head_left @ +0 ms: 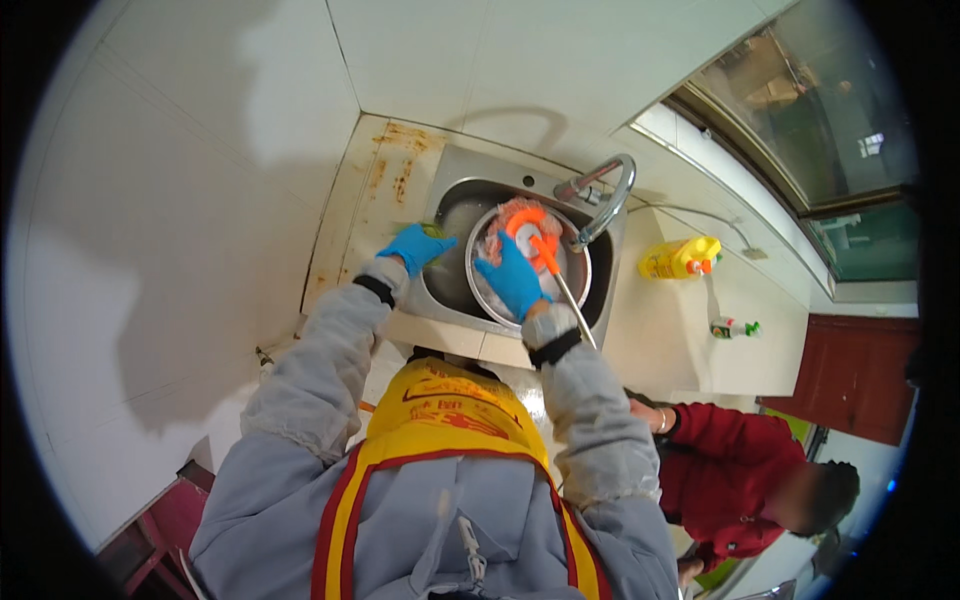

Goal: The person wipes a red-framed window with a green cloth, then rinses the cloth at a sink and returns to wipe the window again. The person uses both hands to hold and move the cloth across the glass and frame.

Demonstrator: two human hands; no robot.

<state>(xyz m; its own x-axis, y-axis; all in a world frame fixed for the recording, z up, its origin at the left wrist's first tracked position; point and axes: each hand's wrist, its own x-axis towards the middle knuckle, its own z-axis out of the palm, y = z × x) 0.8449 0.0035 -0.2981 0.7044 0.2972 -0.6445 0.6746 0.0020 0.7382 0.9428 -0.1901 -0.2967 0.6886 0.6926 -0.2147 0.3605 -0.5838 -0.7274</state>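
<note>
My left hand [416,249], in a blue glove, is at the left rim of the sink. Its fingers are closed over a green scouring pad [432,230], which is partly covered by the glove. A round metal basin [477,290] sits in the steel sink [452,160]. Inside the basin lies a mop head with pinkish strands [493,222] and an orange and white plate [526,234]. My right hand [514,280], also blue-gloved, grips the mop head at its near left side. The mop's pole [574,305] slants over the basin's near rim, beside my right wrist.
A curved metal faucet [622,185] rises at the sink's right back. On the counter [655,330] to the right stand a yellow jug [672,260] and a small spray bottle [733,328]. A person in red [735,465] is at the lower right. Tiled walls border the counter.
</note>
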